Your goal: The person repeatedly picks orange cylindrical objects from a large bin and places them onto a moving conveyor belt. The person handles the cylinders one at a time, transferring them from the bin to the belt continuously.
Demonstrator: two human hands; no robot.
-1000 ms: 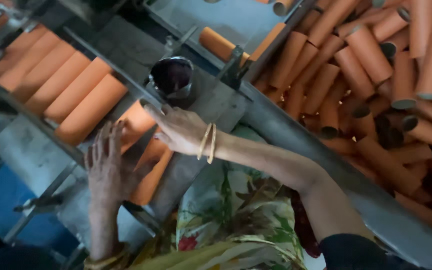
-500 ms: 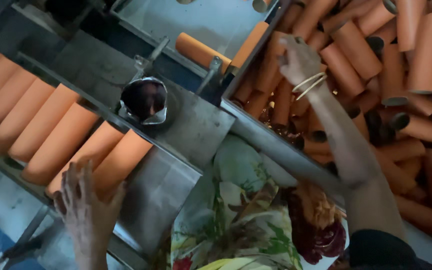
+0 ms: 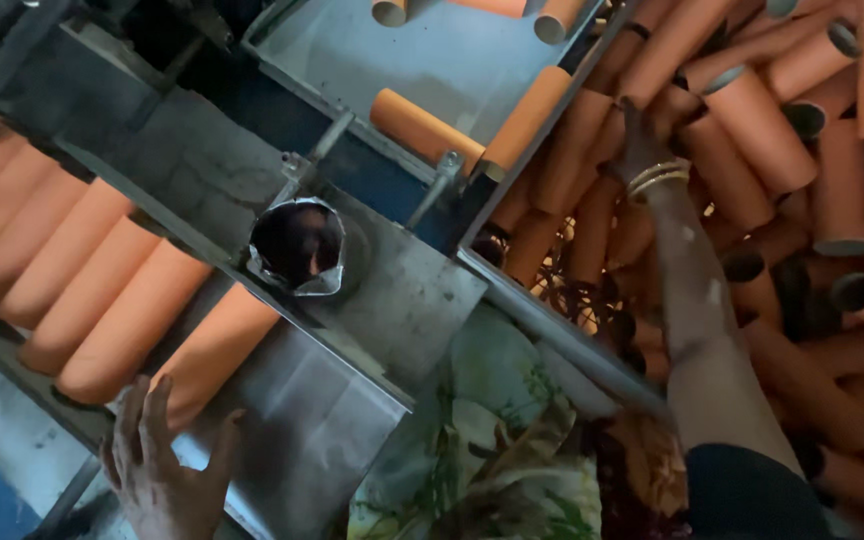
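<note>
The right hand [image 3: 644, 140] has moved from the metal cup [image 3: 298, 246] into the pile of orange tubes [image 3: 752, 130]; its grip is hidden. The left hand [image 3: 157, 465] rests open by the row of tubes [image 3: 92, 290]

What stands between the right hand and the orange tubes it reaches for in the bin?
Nothing visible does. The right hand is already in among the heaped orange tubes in the bin, its fingers buried between them. The left hand is apart, on the metal tray, at the end of the row of orange tubes.
</note>
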